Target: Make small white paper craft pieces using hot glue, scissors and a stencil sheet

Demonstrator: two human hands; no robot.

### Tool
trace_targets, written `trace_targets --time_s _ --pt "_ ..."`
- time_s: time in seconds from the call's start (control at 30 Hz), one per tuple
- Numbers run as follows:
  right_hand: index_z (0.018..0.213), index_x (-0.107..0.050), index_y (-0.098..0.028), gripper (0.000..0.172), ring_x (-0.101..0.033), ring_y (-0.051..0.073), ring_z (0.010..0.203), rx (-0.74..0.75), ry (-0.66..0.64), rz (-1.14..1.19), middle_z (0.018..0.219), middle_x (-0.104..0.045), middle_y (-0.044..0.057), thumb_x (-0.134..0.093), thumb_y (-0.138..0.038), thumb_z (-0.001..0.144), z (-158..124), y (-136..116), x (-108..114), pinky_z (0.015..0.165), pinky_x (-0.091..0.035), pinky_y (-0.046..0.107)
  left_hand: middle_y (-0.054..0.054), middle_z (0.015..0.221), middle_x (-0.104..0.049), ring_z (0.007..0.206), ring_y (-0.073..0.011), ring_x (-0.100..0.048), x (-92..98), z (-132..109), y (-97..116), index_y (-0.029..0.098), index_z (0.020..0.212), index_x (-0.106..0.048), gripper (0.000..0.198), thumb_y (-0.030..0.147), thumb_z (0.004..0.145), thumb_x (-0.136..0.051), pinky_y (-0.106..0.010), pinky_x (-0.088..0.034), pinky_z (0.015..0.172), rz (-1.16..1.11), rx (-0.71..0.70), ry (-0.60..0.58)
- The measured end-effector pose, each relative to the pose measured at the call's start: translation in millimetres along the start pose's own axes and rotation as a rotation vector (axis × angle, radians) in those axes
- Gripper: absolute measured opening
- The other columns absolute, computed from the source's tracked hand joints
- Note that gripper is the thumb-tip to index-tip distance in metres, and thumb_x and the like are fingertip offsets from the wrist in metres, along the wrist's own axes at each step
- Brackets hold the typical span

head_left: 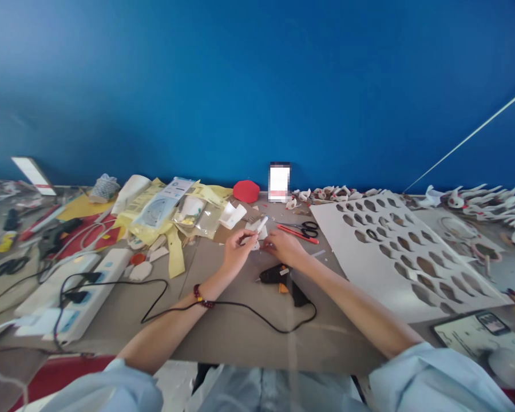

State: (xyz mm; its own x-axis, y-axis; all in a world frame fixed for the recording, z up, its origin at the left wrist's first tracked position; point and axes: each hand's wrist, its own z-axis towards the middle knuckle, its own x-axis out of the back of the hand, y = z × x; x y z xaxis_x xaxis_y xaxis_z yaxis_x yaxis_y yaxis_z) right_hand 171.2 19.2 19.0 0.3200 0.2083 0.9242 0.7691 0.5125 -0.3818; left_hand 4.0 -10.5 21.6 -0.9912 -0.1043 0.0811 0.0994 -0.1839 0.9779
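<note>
My left hand [239, 250] is closed in a pinch on a small white paper piece [261, 225] held just above the grey table [240, 332]. A bead bracelet sits on that wrist. My right hand [285, 246] is closed beside it, its fingertips meeting the same white piece from the right. Right under both hands lies a black hot glue gun [281, 277], its black cord [240, 309] running left across the table.
A large white sheet with many oval cut-outs [401, 252] lies to the right. Scissors [309, 227] and a red cutter [297, 233] lie beyond my hands. White power strips [90, 292] sit left, with yellow papers and plastic packets [167, 212] behind them. A blue wall backs the table.
</note>
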Motion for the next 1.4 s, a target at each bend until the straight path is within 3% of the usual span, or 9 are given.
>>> trace_targets --time_s 0.3,0.53,0.73,0.83,1.03,1.17,1.33,1.4 --pt "0.083 -0.064 -0.017 0.008 -0.057 0.016 0.084 0.036 0.048 0.090 0.090 -0.059 0.005 -0.060 -0.014 0.077 -1 4 -2 0.071 -0.039 0.024 -0.002 0.070 -0.065 0.064 -0.0127 -0.059 -0.3 1 -4 0.015 0.072 -0.065 0.013 0.028 0.070 -0.067 -0.024 -0.046 0.061 -0.030 0.040 0.011" --pt "0.078 -0.064 -0.018 0.005 -0.059 0.015 0.070 -0.001 0.111 0.315 0.074 -0.065 0.002 -0.060 -0.017 0.076 -7 13 17 0.066 -0.041 0.025 -0.001 0.069 -0.065 0.068 -0.0134 -0.060 -0.3 1 2 0.016 0.071 -0.065 0.010 0.026 0.071 -0.064 -0.024 -0.046 0.066 0.007 0.049 0.008" --pt "0.104 -0.063 -0.020 0.027 -0.065 0.016 0.071 -0.112 0.008 0.823 0.083 -0.072 0.004 -0.059 -0.029 0.079 -10 17 31 0.053 -0.044 0.022 0.000 0.071 -0.066 0.070 -0.0146 -0.060 -1.5 0 3 0.017 0.071 -0.066 0.014 0.031 0.070 -0.065 -0.025 -0.045 0.067 0.015 0.086 0.020" --pt "0.106 -0.065 -0.020 0.032 -0.065 0.016 0.073 -0.156 -0.030 0.974 0.086 -0.072 0.006 -0.063 -0.032 0.077 -9 16 31 0.050 -0.044 0.021 0.000 0.072 -0.067 0.069 -0.0145 -0.060 -2.0 -1 3 0.017 0.072 -0.065 0.016 0.033 0.070 -0.065 -0.025 -0.045 0.066 0.007 0.086 -0.001" --pt "0.091 -0.068 -0.017 0.025 -0.064 0.014 0.074 -0.266 -0.035 1.150 0.086 -0.071 0.006 -0.069 -0.032 0.071 -8 14 29 0.055 -0.046 0.021 0.000 0.071 -0.066 0.067 -0.0140 -0.059 -1.9 -1 1 0.017 0.072 -0.066 0.015 0.032 0.070 -0.065 -0.024 -0.045 0.064 -0.010 0.080 -0.021" --pt "0.084 -0.069 -0.016 0.023 -0.054 0.007 0.056 -0.277 0.055 1.195 0.076 -0.066 0.002 -0.071 -0.031 0.067 -8 12 28 0.055 -0.044 0.022 0.000 0.072 -0.067 0.069 -0.0146 -0.060 -1.5 -1 -1 0.018 0.071 -0.065 0.014 0.032 0.071 -0.065 -0.025 -0.045 0.068 0.003 0.052 -0.026" --pt "0.102 -0.066 -0.020 0.034 -0.052 0.008 0.059 -0.199 0.064 1.316 0.071 -0.058 -0.002 -0.067 -0.027 0.069 -9 6 32 0.052 -0.042 0.021 0.000 0.071 -0.067 0.068 -0.0150 -0.060 -2.3 -1 0 0.018 0.070 -0.065 0.016 0.033 0.071 -0.066 -0.025 -0.045 0.065 -0.012 0.066 -0.025" --pt "0.101 -0.065 -0.020 0.033 -0.055 0.010 0.064 -0.205 0.070 1.359 0.071 -0.057 -0.002 -0.067 -0.026 0.068 -10 4 34 0.053 -0.043 0.022 -0.001 0.072 -0.067 0.068 -0.0150 -0.060 -2.7 -2 1 0.018 0.070 -0.065 0.016 0.033 0.070 -0.066 -0.025 -0.045 0.064 -0.016 0.074 -0.024"
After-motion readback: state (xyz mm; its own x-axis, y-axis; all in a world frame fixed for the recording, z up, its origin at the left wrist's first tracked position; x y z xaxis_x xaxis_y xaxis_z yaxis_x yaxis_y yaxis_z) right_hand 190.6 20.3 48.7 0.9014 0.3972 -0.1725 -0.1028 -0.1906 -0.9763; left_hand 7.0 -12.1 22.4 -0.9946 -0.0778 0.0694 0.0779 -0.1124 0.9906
